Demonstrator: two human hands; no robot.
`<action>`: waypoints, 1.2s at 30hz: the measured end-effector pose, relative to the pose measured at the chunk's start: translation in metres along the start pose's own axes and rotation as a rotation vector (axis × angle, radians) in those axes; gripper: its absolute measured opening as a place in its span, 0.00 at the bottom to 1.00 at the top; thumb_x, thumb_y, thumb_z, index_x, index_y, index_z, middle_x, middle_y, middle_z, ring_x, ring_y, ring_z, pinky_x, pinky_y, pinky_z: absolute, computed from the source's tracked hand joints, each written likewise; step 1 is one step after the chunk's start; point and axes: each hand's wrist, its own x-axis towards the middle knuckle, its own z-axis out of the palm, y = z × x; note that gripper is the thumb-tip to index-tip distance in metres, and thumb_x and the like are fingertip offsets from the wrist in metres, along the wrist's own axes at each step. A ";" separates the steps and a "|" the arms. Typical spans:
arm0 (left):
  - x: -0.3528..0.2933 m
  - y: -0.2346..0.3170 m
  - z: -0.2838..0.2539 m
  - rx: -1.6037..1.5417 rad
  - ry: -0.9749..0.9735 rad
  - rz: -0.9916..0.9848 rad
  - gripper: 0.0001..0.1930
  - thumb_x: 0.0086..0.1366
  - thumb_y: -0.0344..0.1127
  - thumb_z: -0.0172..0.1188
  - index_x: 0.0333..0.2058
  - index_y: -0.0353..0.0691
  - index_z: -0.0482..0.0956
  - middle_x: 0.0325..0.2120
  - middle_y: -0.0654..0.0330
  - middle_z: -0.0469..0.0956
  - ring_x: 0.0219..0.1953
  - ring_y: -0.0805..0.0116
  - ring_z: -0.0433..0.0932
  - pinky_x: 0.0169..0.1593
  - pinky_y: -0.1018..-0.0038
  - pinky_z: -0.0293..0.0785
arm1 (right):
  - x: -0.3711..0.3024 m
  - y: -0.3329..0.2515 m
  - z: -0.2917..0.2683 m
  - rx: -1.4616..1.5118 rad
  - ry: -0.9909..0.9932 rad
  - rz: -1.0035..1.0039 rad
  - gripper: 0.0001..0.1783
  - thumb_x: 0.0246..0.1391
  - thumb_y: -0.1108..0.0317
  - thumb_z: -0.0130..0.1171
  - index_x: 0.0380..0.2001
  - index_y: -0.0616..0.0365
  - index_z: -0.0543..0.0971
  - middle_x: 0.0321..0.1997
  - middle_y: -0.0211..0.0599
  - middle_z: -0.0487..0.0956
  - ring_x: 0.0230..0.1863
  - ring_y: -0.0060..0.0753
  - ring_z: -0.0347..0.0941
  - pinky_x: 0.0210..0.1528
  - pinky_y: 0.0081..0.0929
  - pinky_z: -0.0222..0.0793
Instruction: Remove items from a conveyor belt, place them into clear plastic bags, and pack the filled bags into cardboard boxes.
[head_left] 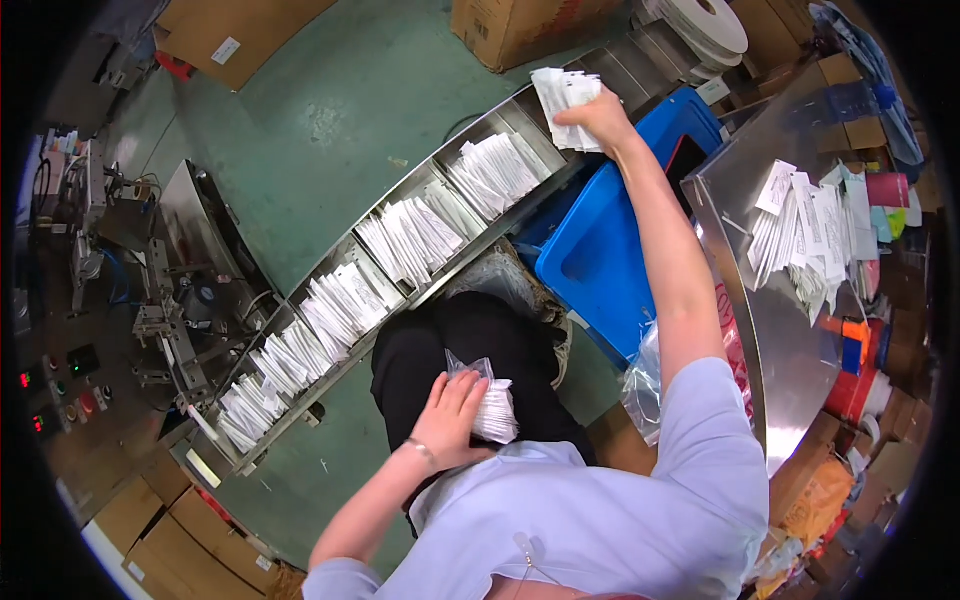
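Note:
A bundle of flat white paper packets [563, 95] is gripped in my right hand [603, 122], thumb across it, over the far part of the long metal trough [478, 222]. On my lap lies a clear plastic bag of white packets [495, 412]. My left hand [447, 418] is closed over the bag's left side, its fingers across the top. Rows of similar white packets [408, 238] stand tilted in the trough's compartments, from the near left up toward my right hand. The bag's underside is hidden.
To the right, a blue plastic bin [600, 270] stands beside a metal table [735, 225] bearing a fanned pile of white packets [800, 230]. Machinery [165, 310] is at the left. A cardboard box [530, 30] and white rolls [705, 25] sit at the back.

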 end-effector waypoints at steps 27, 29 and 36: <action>0.259 0.084 0.035 -1.526 0.140 -0.115 0.20 0.64 0.46 0.48 0.45 0.34 0.72 0.39 0.61 0.73 0.40 0.77 0.71 0.43 0.81 0.68 | -0.231 0.055 -0.020 0.333 0.225 -0.334 0.54 0.28 0.75 0.72 0.59 0.53 0.52 0.54 0.37 0.64 0.54 0.29 0.62 0.54 0.29 0.61; 0.252 0.083 0.033 -1.390 0.179 -0.036 0.20 0.64 0.44 0.49 0.47 0.35 0.71 0.41 0.60 0.72 0.42 0.77 0.71 0.44 0.80 0.68 | -0.228 0.055 -0.021 0.327 0.219 -0.272 0.53 0.27 0.73 0.73 0.58 0.54 0.53 0.54 0.39 0.63 0.54 0.31 0.62 0.54 0.28 0.62; 0.246 0.090 0.035 -1.343 0.195 -0.030 0.17 0.61 0.37 0.54 0.48 0.37 0.71 0.44 0.60 0.72 0.43 0.76 0.71 0.46 0.80 0.68 | -0.238 0.052 -0.014 0.174 0.198 -0.303 0.50 0.29 0.73 0.72 0.56 0.55 0.54 0.53 0.39 0.63 0.53 0.32 0.63 0.52 0.28 0.64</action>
